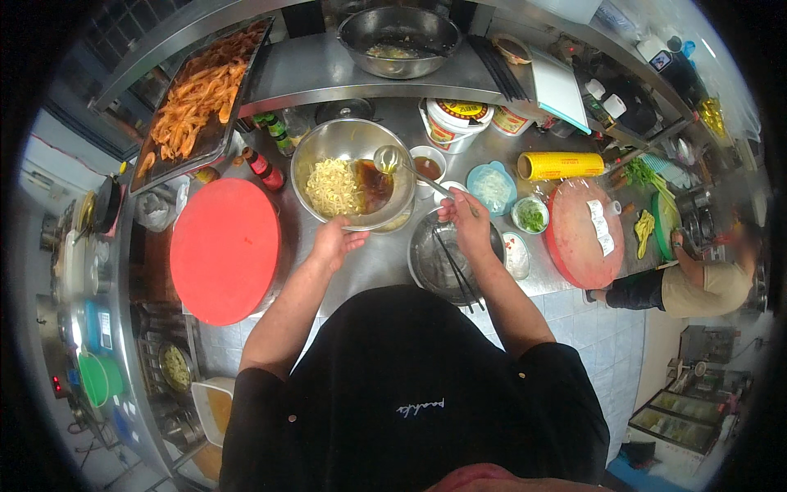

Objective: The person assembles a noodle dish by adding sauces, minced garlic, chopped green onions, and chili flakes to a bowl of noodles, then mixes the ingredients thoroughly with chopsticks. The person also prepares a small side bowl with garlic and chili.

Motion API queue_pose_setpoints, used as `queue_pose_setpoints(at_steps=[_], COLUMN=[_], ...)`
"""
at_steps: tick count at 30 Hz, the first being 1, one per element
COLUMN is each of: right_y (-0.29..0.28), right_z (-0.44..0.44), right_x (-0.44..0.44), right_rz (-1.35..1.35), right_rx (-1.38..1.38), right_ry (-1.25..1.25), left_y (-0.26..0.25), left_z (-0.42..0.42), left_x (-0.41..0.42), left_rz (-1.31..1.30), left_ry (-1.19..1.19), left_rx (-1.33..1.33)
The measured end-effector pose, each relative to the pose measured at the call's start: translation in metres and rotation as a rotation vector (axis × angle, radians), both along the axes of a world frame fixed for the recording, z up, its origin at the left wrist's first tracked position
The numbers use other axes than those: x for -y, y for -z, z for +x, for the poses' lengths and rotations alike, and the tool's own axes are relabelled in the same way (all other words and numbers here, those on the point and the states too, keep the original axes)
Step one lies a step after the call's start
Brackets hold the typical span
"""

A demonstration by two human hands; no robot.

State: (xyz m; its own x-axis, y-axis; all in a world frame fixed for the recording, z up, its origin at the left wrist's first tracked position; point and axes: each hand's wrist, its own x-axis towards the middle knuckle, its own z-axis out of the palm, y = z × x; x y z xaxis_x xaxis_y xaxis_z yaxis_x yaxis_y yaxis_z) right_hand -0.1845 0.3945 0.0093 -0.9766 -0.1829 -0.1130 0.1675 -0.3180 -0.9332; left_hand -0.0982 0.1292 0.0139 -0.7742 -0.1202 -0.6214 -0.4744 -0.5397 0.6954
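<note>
My left hand [335,245] grips the near rim of a stainless steel mixing bowl [350,134]. Bean sprouts [335,184] fill its left part, and dark brown sauce [374,189] pools beside them. My right hand [468,220] holds the long handle of a metal ladle [430,179]. The ladle's cup, with some oily-looking liquid in it, is over the right side of the bowl. Below my right hand, partly hidden by my forearm, is a dark metal basin [424,252] with chopsticks [456,264] across it. A small white bowl of reddish-brown sauce [428,167] stands right of the mixing bowl.
Round red chopping boards flank me, left [224,252] and right [584,246]. A tray of cooked shrimp [200,111] and a large metal basin [399,66] occupy the shelf above. Chopped greens [529,216] and a yellow film roll [561,166] lie rightward. Another person [701,286] works far right.
</note>
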Motion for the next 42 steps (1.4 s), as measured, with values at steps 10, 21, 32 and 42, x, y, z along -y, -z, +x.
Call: queue_pose_setpoints(at_steps=[10, 21, 32, 42], right_y=[0.003, 0.014, 0.076, 0.071], right_z=[-0.037, -0.054, -0.051, -0.057], right_x=[-0.027, -0.043, 0.021, 0.106], right_rz=[-0.591, 0.380, 0.702, 1.742], right_rx=[0.485, -0.101, -0.329, -0.755], right_ry=[0.086, 0.073, -0.158, -0.755], left_y=[0.003, 0.005, 0.002, -0.010], left_z=[-0.004, 0.043, 0.116, 0.152], left_x=[0.010, 0.052, 0.053, 0.050], left_rz=[0.214, 0.089, 0.055, 0.033], left_ry=[-0.099, -0.164, -0.157, -0.158], left_rx=[-0.045, -0.047, 0.009, 0.073])
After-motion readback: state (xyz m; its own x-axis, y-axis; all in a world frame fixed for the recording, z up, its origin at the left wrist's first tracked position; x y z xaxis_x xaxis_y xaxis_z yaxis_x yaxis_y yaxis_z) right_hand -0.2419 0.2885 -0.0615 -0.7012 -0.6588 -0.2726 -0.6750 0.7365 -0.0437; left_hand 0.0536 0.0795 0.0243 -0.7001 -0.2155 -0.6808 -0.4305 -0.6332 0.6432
